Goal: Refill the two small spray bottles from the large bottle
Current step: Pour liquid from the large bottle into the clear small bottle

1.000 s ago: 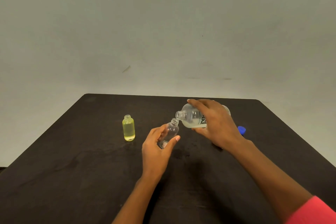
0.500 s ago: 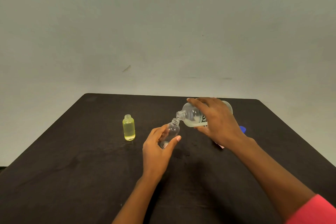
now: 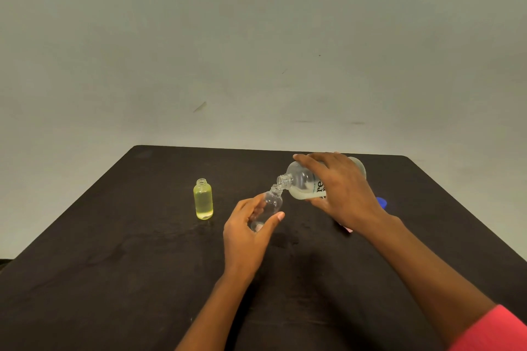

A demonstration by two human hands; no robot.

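The large bottle point(image 3: 302, 184) lies almost on its side above the dark counter point(image 3: 114, 251), its open threaded neck pointing left and just touching the mouth of the empty small bottle point(image 3: 269, 204). It looks like thin clear plastic, light now that only a shallow pool of pale liquid sits along its lower wall; I judge it will flex if squeezed hard and could slip if wetted, so the broad middle, over the label, is the sensible place to hold it. The right hand point(image 3: 339, 194) does just that, its grip closed over the top and around the body.

The empty small bottle is clear, uncapped and tilted toward the larger neck. It is very light and narrow-mouthed, so it needs steadying low on its body; the left hand point(image 3: 246, 232) has its grip wrapped round the lower half, thumb on the near side. I cannot tell whether any liquid is passing between the two mouths.

Well to the left, the filled small bottle point(image 3: 203, 201) stands upright on the counter, uncapped, yellow-green liquid nearly to its shoulder. A blue cap point(image 3: 381, 203) peeks out behind the right wrist.
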